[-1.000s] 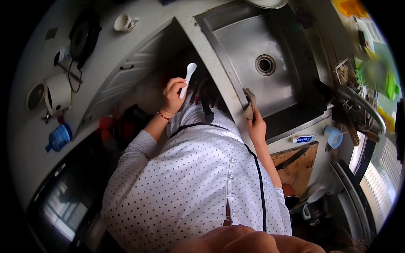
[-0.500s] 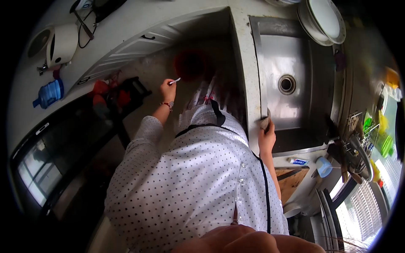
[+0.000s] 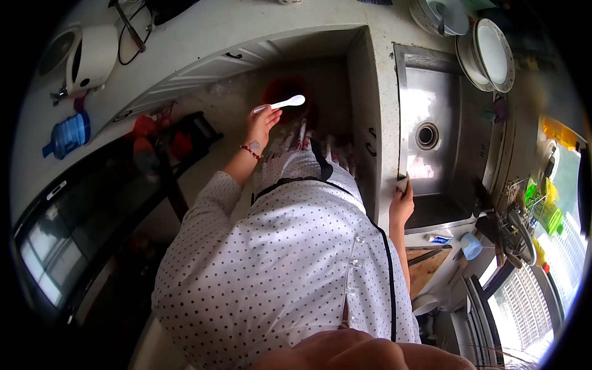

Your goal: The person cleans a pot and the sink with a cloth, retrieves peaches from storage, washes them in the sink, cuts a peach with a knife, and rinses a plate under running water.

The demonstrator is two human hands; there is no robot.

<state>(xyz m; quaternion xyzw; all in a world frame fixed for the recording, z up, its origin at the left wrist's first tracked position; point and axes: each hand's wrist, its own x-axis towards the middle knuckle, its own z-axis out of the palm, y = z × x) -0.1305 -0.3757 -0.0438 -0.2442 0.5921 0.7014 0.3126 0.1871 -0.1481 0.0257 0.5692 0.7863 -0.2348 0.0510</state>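
Observation:
My left hand [image 3: 264, 126] is closed around the handle of a white spoon [image 3: 290, 102], with the bowl pointing right. Below the spoon, near the floor, is a red bucket [image 3: 280, 89], partly covered by the spoon and hand. At the front rim of the steel sink [image 3: 453, 105], my right hand [image 3: 402, 206] is closed on a small greyish object [image 3: 402, 182]. Its kind cannot be made out, as the fingers hide part of it.
White plates [image 3: 493, 55] and bowls [image 3: 441, 15] stand beyond the sink. A toothpaste-like tube [image 3: 438, 238], a blue cup [image 3: 471, 245] and a wooden board [image 3: 428, 268] are to the right. A blue water jug [image 3: 68, 134] lies at left, near a dark glass-topped surface [image 3: 80, 228].
My left hand has moved forward and right, and the spoon is now seen at full length. My right hand stays at the sink rim. The view has shifted a little.

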